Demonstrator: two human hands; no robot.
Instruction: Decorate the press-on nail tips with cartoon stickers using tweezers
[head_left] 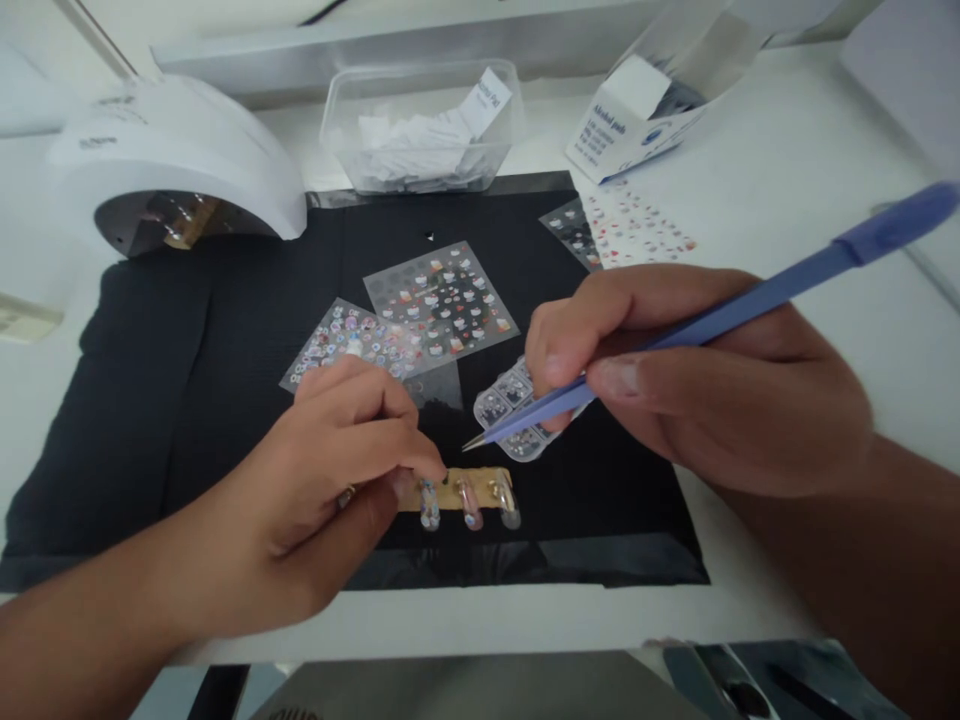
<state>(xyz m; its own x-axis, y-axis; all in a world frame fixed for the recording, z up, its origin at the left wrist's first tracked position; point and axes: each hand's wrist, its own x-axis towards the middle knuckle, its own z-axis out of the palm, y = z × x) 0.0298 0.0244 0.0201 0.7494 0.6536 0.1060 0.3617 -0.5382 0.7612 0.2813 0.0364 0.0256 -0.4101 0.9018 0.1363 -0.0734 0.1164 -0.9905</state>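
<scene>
My left hand (330, 470) pinches the left end of a tan strip (457, 487) that carries three decorated false nails, holding it down on the black mat (187, 400). My right hand (675, 370) grips blue tweezers (720, 318) like a pen. Their metal tip hovers just above the strip, near the middle nail. Under the right thumb lies a small clear sticker sheet (504, 402).
Two sticker sheets (442, 300) (352, 340) lie on the mat behind the hands, with another (622, 225) at its far right edge. A white nail lamp (187, 160) stands at the back left, a clear tub of wipes (420, 125) behind, an alcohol pad box (637, 120) back right.
</scene>
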